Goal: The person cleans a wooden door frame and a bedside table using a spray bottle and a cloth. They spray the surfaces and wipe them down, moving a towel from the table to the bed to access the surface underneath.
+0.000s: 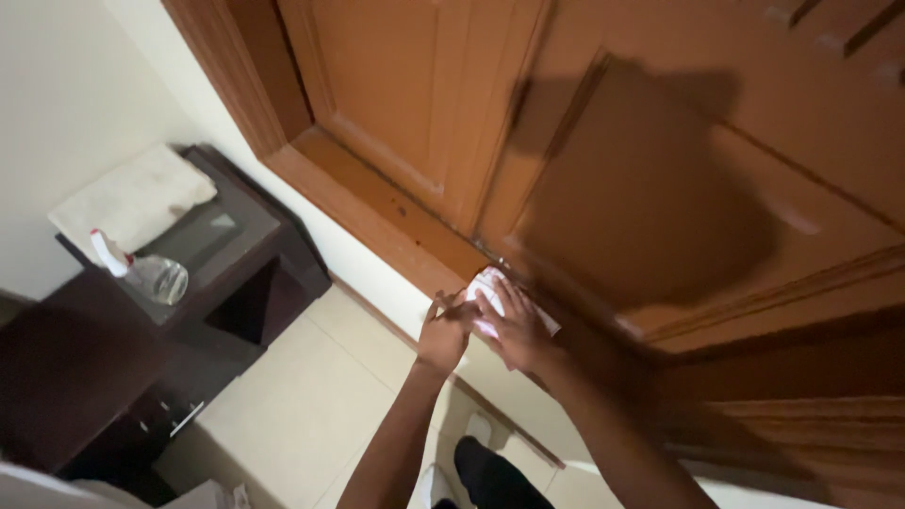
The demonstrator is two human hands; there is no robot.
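Light: warm and dim indoors, brighter on the pale wall [66, 104] at the left.
Shadows: a large dark shadow [641, 198] of the person lies on the wooden door [415, 104]; the lower right corner sinks into darkness.
Blur: motion smear softens the door panels and both hands.
Glare: faint sheen on the spray bottle [156, 275] and the floor tiles [302, 396].
Distortion: wide-angle tilt; door lines run diagonally.

Open floor [311, 405] leftward — wooden door [660, 188] and frame [377, 203] close ahead.
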